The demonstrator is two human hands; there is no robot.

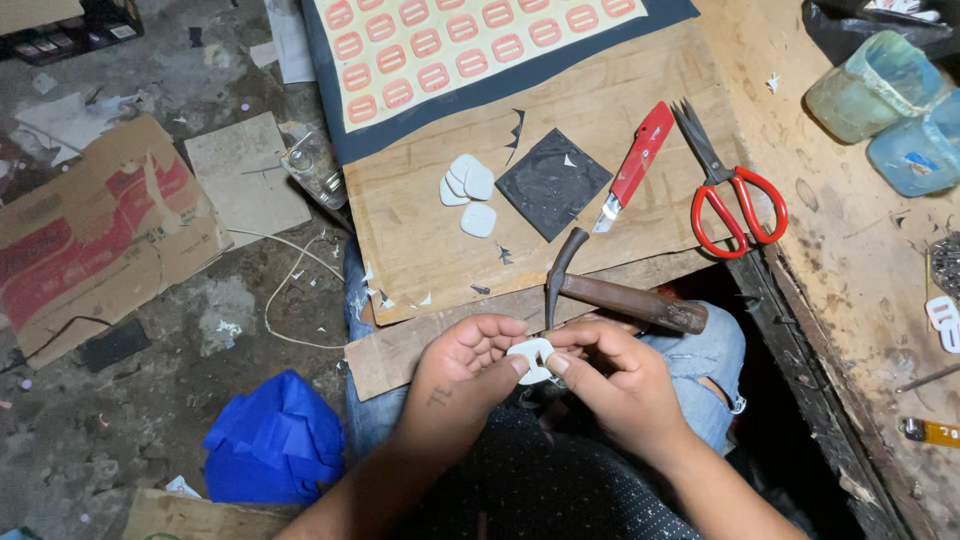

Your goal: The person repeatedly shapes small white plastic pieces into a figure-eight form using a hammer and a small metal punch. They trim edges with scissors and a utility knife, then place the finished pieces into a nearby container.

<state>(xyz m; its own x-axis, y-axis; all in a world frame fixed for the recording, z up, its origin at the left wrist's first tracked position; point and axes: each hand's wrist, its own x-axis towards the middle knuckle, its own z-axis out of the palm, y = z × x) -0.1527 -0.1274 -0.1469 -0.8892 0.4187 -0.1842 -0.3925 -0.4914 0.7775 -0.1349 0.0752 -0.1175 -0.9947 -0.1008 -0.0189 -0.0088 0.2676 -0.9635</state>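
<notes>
Between both hands sits a small white slotted piece (531,360), pinched by left hand (467,365) and right hand (608,372) fingertips; just beyond them a hammer (610,292) lies on the wooden surface (420,230).

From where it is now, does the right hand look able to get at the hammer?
Probably yes, but not freely. The hammer lies on the board edge just beyond the right hand with nothing between them. That hand, with the left hand, is pinching a small white piece, which it would have to release first.
</notes>
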